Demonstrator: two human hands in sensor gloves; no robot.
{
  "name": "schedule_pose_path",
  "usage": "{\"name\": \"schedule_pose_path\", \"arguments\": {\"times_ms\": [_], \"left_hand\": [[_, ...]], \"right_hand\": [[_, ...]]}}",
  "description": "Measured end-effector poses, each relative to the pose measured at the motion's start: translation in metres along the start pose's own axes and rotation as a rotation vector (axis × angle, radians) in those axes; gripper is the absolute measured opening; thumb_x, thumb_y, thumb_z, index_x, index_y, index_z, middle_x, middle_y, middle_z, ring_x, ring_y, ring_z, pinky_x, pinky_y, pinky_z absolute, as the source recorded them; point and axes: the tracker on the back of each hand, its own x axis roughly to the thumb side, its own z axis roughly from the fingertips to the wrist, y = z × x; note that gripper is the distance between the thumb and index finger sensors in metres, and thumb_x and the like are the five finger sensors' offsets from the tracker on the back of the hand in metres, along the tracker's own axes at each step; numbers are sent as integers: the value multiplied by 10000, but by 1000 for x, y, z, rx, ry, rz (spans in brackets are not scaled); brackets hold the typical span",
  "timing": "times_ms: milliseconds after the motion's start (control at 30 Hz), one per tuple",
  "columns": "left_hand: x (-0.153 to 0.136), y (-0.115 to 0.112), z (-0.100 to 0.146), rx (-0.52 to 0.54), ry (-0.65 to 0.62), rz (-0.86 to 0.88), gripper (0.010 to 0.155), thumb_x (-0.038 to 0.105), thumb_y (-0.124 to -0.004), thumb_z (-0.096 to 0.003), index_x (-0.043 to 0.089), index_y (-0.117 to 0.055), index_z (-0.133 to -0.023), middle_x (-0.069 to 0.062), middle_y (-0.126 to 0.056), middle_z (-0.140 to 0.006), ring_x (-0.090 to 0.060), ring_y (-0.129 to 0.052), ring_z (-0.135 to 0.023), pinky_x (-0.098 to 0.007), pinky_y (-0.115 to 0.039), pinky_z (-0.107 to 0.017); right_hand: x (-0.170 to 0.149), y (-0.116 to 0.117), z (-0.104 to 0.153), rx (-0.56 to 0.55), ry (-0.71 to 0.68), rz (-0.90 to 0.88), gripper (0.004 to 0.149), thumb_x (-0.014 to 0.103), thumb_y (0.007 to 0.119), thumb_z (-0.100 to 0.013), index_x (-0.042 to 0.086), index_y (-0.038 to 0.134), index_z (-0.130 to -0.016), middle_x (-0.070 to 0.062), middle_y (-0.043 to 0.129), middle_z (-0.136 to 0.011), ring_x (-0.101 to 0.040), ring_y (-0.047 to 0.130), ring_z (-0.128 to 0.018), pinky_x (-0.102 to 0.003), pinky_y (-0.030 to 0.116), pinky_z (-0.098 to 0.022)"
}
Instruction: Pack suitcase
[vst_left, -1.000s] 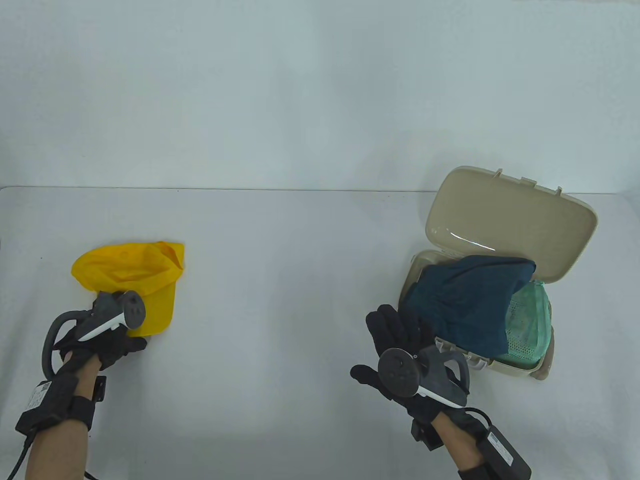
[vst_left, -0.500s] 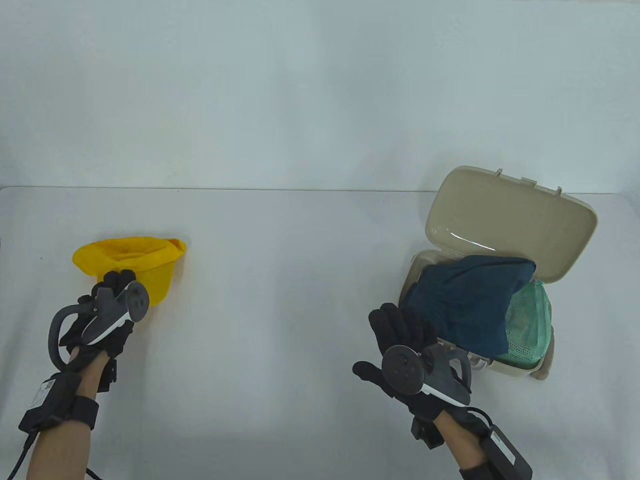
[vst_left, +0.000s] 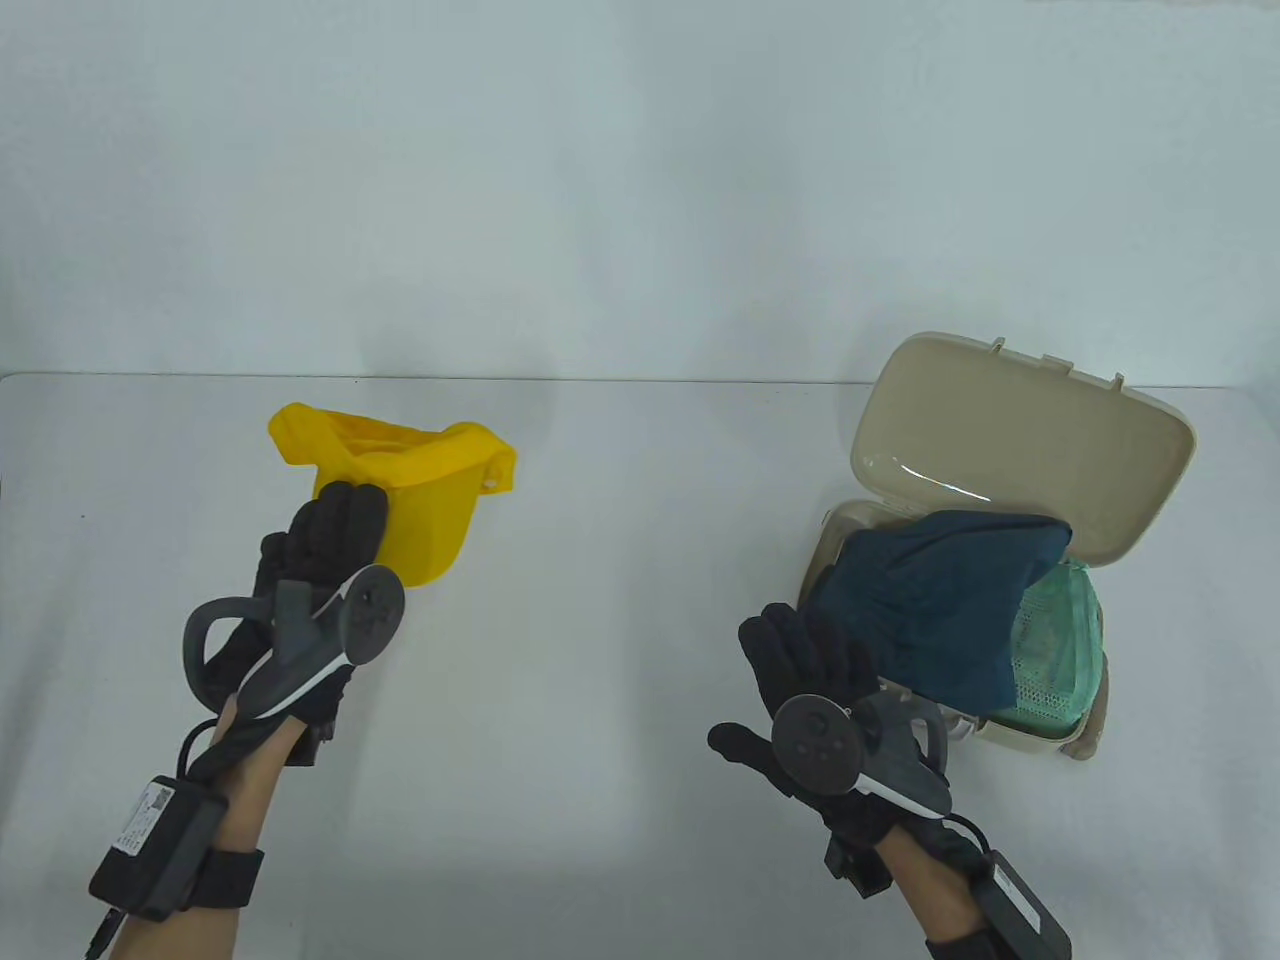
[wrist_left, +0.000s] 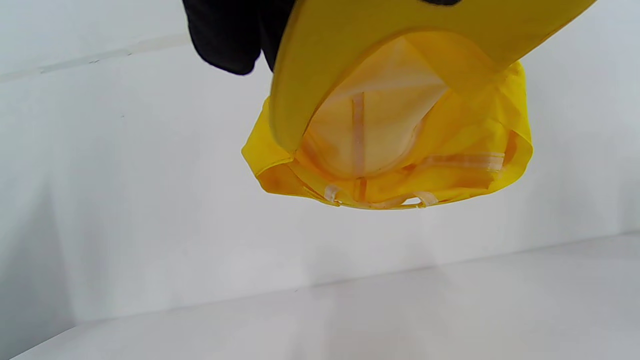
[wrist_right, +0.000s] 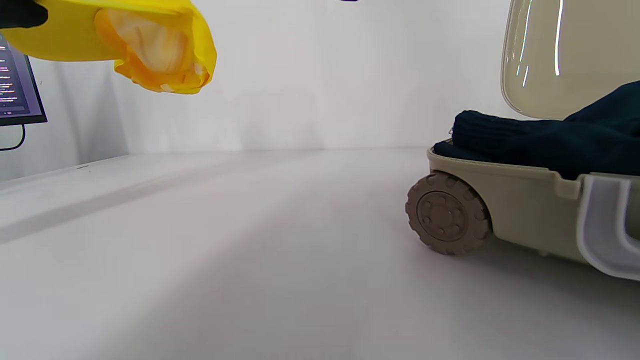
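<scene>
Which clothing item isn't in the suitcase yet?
The yellow cap, held in the air by the left hand. The navy garment and green mesh item already lie inside the beige suitcase.

The left hand (vst_left: 325, 530) covered part of the yellow cap's (vst_left: 420, 480) brim; its thumb was not visible. The navy garment (vst_left: 930, 600) hid most of the green mesh item (vst_left: 1060, 650) and the suitcase (vst_left: 1020, 735) interior. The right wrist view cut off the suitcase's right side.
</scene>
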Motion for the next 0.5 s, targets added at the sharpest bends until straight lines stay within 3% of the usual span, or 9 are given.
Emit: {"name": "schedule_pose_path", "arguments": {"times_ms": [133, 300, 500], "left_hand": [[31, 4, 12, 27, -61, 33, 624, 351, -498, -551, 294, -242, -1118, -57, -409, -1205, -280, -607, -1111, -462, -599, -798], [64, -8, 30, 40, -153, 17, 624, 351, -499, -550, 294, -247, -1118, -54, -414, -1205, -279, -610, -1111, -463, -600, -798], [73, -27, 35, 16, -172, 48, 623, 353, -494, -551, 303, -236, -1115, -46, -401, -1208, -288, -566, -1124, -471, -579, -804]], "right_hand": [[-1, 0, 0, 0, -1, -5, 941, 739, 469, -420, 168, 228, -1127, -142, 274, -1222, -502, 310, -1110, -699, 358, -736], [-4, 2, -2, 12, 15, -5, 939, 739, 469, -420, 169, 226, -1126, -142, 270, -1221, -505, 306, -1109, -698, 357, -737], [-11, 3, -8, 24, 49, 10, 943, 742, 461, -420, 168, 218, -1127, -141, 266, -1221, -507, 306, -1107, -696, 359, -737]]}}
